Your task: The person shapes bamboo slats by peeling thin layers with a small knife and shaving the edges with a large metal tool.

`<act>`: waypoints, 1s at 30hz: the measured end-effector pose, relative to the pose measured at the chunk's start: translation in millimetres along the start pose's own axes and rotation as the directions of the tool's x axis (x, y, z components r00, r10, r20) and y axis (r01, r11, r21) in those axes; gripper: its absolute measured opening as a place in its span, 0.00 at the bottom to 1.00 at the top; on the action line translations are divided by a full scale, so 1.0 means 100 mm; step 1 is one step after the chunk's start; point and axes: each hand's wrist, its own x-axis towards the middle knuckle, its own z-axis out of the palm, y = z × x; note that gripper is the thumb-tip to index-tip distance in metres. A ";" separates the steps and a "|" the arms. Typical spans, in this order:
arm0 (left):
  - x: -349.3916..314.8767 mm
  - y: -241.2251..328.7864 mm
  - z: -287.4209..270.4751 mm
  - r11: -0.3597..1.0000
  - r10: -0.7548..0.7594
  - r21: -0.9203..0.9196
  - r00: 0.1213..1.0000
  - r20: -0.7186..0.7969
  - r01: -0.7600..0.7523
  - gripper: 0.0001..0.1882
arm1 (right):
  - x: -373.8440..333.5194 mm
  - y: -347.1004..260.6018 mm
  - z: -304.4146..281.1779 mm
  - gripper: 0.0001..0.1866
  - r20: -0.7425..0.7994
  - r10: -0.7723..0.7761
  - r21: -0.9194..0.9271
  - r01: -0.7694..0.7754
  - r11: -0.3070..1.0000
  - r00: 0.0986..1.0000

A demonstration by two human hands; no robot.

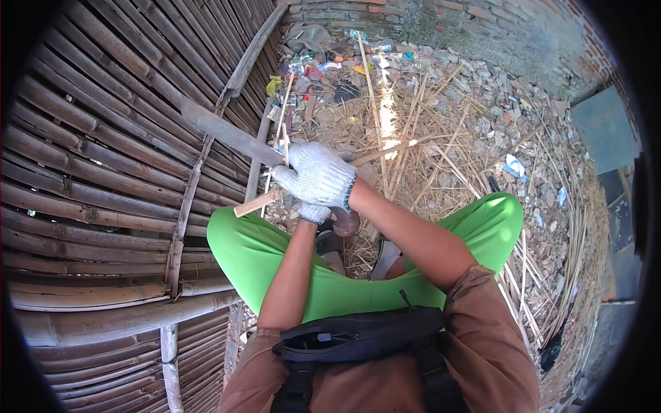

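Observation:
Both my hands are together in front of my knees, in white knitted work gloves. My right hand [322,172] lies on top, closed around the handle of a machete. Its long grey blade [234,135] points to the far left, and the rounded brown handle end [346,222] shows below the hand. My left hand [314,213] is mostly hidden beneath. It appears closed on a bamboo strip, whose cut end [258,202] sticks out to the left. A length in line with it emerges right of the gloves. The crossing of strip and blade is covered.
A bamboo slat wall [110,158] stands close on my left, near the blade. Split bamboo strips [415,124], shavings and litter cover the ground ahead. A brick wall [441,27] closes off the back. My green-trousered knees [482,224] spread either side; a black bag [365,334] hangs at my front.

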 end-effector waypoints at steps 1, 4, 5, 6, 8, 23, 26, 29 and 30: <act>-0.02 0.00 -0.03 1.000 0.001 0.001 1.000 -0.003 -0.001 0.20 | -0.02 0.05 0.00 0.23 -0.030 -0.013 0.050 0.015 0.999 0.999; -0.08 -0.02 -0.08 1.000 0.004 0.001 1.000 -0.019 -0.004 0.21 | -0.16 0.12 0.06 0.20 0.092 0.211 0.576 -0.225 0.786 0.973; -0.09 -0.01 -0.09 1.000 0.002 0.010 1.000 -0.023 -0.002 0.21 | -0.21 0.10 0.11 0.18 0.176 0.316 0.788 -0.326 0.523 0.932; -0.11 -0.01 -0.09 1.000 -0.001 0.018 1.000 -0.029 0.001 0.21 | -0.23 0.08 0.15 0.16 0.237 0.324 0.912 -0.325 0.250 0.916; -0.19 0.02 -0.08 1.000 -0.005 0.018 0.999 -0.033 0.006 0.22 | -0.30 -0.03 0.14 0.14 0.291 0.318 0.934 -0.340 0.112 0.902; -0.26 0.51 0.21 0.974 0.033 0.227 0.998 -0.060 -0.019 0.27 | 0.06 -1.26 -0.26 0.16 -0.461 -0.350 0.348 0.529 0.774 0.816; -0.19 0.27 -0.60 0.901 0.115 -0.372 0.950 -0.291 -0.224 0.33 | 0.05 -0.79 -0.31 0.19 -0.389 -0.168 0.321 0.305 0.897 0.906; -0.33 1.13 -0.49 0.769 0.313 -0.349 0.791 -0.526 -0.536 0.28 | -0.30 -0.02 -0.59 0.16 -0.245 0.219 0.409 -0.104 0.907 0.944; -0.35 1.25 -0.63 0.764 0.241 -0.387 0.784 -0.572 -0.517 0.27 | -0.41 0.22 -0.66 0.16 -0.242 0.329 0.387 -0.220 0.895 0.913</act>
